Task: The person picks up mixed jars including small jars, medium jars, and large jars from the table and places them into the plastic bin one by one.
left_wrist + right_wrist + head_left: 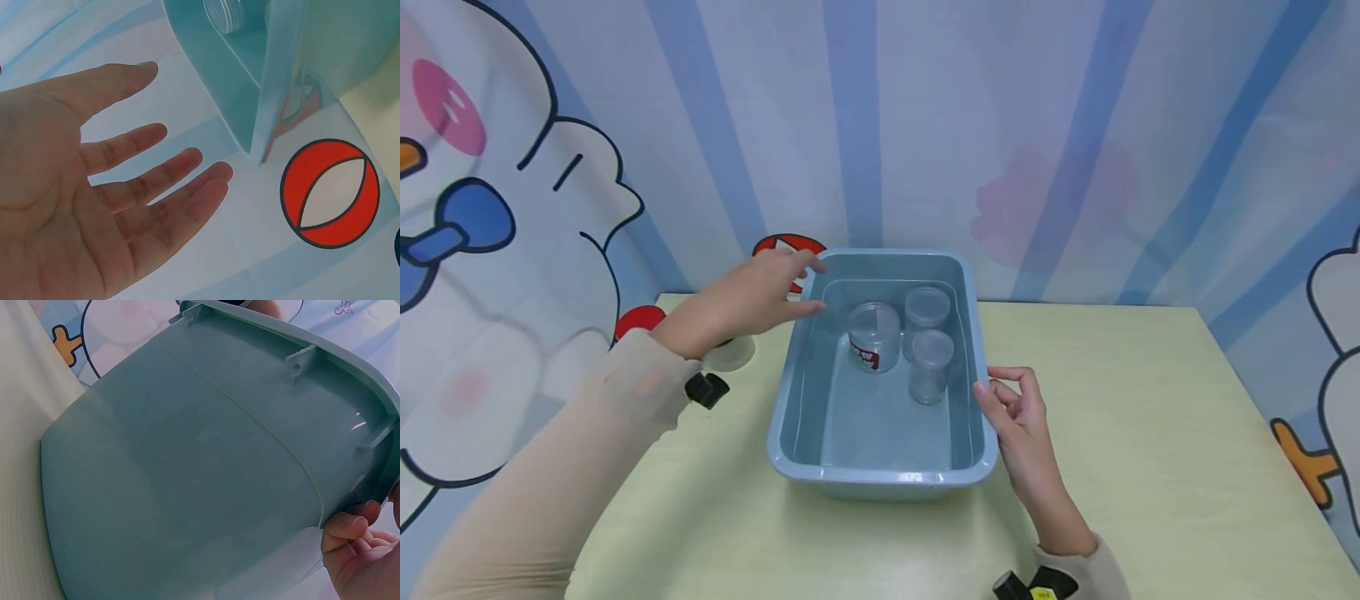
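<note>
On a pale yellow surface (pixel 1150 433), in the head view, sits a light blue rectangular basin (pixel 883 477), roughly centred and narrow end toward the viewer. Three clear plastic jars stand inside: a wide jar (pixel 883 329) on the left with a dark red label (pixel 866 356) low on its side, and two narrower ones to its right, a rear jar (pixel 927 307) and a front jar (pixel 931 371). The left hand (pixel 767 287) hangs at the far left corner, its grip spread apart and holding nothing. The right hand (pixel 1018 417) grips the right rim, thumb on top. Near the left wrist, a round clear object (pixel 733 354) is partly hidden. Behind is a blue-striped cartoon curtain (pixel 925 125).

From the left wrist, the palm faces the camera, fingers parted, just beside the basin's rim; part of one jar shows inside. A red ball with a white centre (pixel 331 194) is printed on the curtain.

From the right wrist, the basin's smooth outer wall fills the view. The right grip is clamped on its ribbed rim, fingers curled underneath.
</note>
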A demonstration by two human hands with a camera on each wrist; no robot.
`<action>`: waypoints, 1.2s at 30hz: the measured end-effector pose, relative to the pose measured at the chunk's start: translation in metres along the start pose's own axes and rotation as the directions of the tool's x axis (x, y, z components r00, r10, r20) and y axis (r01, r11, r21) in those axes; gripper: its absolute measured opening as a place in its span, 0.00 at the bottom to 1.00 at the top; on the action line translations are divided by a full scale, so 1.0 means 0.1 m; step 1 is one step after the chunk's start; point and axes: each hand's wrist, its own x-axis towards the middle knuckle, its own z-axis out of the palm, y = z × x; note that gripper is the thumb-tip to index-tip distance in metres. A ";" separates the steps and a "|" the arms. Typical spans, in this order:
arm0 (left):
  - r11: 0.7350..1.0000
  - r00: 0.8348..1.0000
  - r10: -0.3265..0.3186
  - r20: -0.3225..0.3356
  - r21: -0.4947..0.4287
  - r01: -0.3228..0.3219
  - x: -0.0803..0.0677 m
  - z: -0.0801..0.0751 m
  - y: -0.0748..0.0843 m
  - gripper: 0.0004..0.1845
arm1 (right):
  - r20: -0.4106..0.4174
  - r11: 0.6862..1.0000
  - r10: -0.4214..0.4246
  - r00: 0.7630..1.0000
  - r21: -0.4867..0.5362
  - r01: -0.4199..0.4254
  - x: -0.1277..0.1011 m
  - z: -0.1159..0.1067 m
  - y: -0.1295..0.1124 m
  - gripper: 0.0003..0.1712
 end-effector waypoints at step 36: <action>0.995 0.996 -0.093 -0.004 0.040 0.093 -0.22 -0.15 -0.33 0.27 | -0.002 1.000 0.000 1.000 -0.005 0.000 0.01 -0.03 -0.02 0.20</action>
